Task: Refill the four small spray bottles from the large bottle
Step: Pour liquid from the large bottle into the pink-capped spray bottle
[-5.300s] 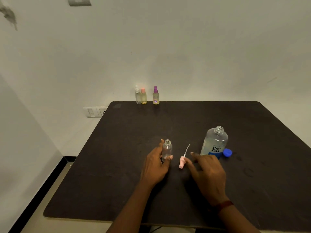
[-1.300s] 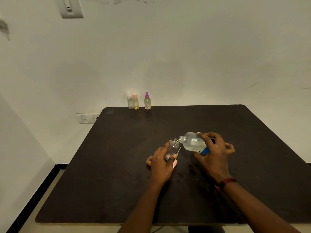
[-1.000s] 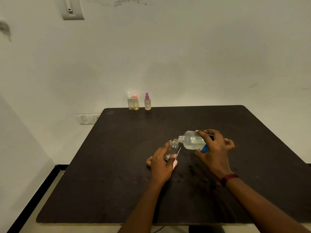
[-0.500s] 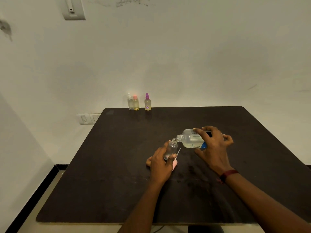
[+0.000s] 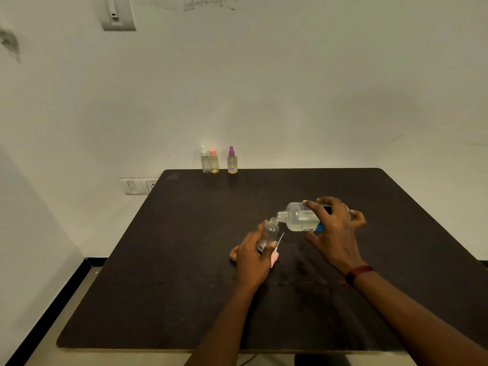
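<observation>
left hand grips small bottle | right hand grips large bottle | far from table edges

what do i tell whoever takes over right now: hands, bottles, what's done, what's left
Left hand holds the open small bottle, tilted; its pink spray head lies beside that hand.
Right hand grips the large bottle, tipped, mouth at the small bottle's neck.
Done: both uncapped, pour set up.
Left: fill, recap. Three capped spray bottles wait at the table's far edge; their fill cannot be told.
</observation>
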